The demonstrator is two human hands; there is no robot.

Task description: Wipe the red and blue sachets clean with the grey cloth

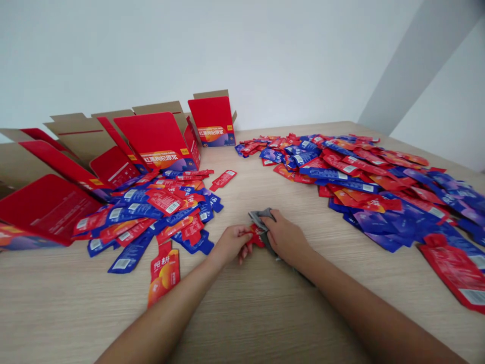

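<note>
Near the middle of the table, my left hand (233, 244) pinches one end of a red pouch (257, 236). My right hand (285, 235) is closed around a grey cloth (268, 241), which wraps over the pouch's other end and hides part of it. To the left lies a heap of red and blue pouches (166, 205), with a single red-orange pouch (165, 270) in front of it, beside my left forearm. A bigger pile of red and blue pouches (371, 177) spreads over the right side.
Open red cartons (151, 136) stand in a row along the back left, flaps raised. Another carton (212, 124) stands by the wall. A lone red pouch (224, 179) lies behind my hands; a larger one (452, 270) is at the right edge.
</note>
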